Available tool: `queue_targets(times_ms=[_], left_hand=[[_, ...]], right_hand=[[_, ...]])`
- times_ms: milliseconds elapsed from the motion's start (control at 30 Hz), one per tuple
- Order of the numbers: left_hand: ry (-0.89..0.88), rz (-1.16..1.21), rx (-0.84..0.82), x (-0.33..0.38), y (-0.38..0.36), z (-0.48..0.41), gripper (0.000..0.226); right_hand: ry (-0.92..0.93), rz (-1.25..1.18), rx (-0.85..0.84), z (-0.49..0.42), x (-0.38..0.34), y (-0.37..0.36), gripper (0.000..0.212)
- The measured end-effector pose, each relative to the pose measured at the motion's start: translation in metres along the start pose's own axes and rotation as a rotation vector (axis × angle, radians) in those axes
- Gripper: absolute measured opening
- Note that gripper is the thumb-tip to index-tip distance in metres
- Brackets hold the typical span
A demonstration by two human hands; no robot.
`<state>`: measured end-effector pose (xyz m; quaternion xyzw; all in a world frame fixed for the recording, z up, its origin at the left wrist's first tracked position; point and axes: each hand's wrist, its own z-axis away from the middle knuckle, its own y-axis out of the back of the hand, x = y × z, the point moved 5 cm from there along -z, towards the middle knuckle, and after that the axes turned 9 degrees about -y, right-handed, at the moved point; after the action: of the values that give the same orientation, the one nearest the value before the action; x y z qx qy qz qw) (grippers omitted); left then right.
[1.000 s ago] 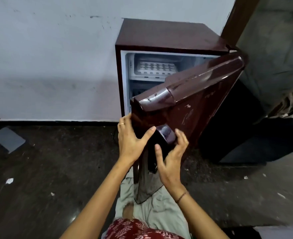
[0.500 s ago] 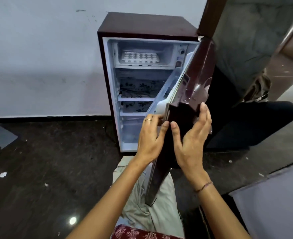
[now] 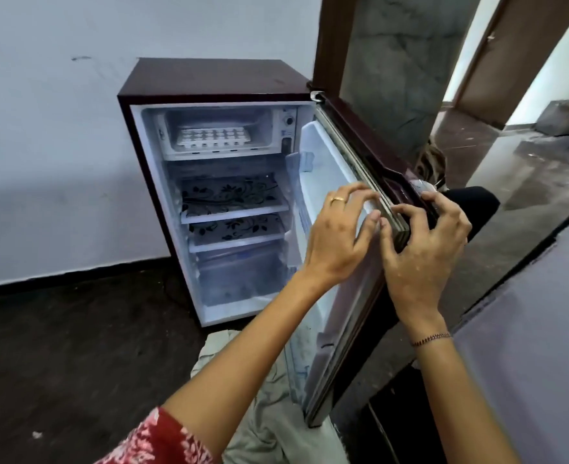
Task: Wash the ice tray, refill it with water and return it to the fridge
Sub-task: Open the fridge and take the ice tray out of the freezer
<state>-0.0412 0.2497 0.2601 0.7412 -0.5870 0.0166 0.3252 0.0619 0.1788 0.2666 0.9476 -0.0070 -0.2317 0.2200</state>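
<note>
A small maroon fridge (image 3: 216,78) stands against the white wall with its door (image 3: 350,155) swung wide open to the right. A white ice tray (image 3: 213,135) lies in the top freezer compartment. My left hand (image 3: 338,236) holds the inner edge of the door, fingers curled over it. My right hand (image 3: 423,242) grips the door's outer edge at the handle. Both hands are well right of the ice tray and lower than it.
Two shelves with a black floral pattern (image 3: 229,195) and a clear drawer (image 3: 242,276) sit inside. The floor (image 3: 58,346) is dark stone. A grey surface (image 3: 527,346) lies at the right. A doorway (image 3: 510,61) opens at the back right.
The fridge door has swung from nearly across the opening to fully open on the right. Both hands moved right with it, and the inside of the fridge came into sight.
</note>
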Motion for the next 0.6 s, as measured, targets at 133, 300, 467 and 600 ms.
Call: queue_targets(times_ms=[133,300,467,600], left_hand=[[-0.166,0.03,-0.247,-0.006,-0.047,-0.022,0.047],[-0.243,-0.009,-0.298,-0.005,-0.087,-0.031,0.055],[-0.239,-0.095,-0.301,0.005,-0.11,-0.038,0.058],[-0.23,-0.135,-0.298,0.005,-0.121,-0.039,0.059]], right_hand=[[0.064,-0.04,0.044,-0.011,0.034,-0.002,0.028],[0.042,-0.05,0.058,-0.029,0.073,0.002,0.031],[0.022,-0.039,0.067,-0.045,0.102,0.002,0.03],[0.007,-0.033,0.057,-0.051,0.116,-0.001,0.032]])
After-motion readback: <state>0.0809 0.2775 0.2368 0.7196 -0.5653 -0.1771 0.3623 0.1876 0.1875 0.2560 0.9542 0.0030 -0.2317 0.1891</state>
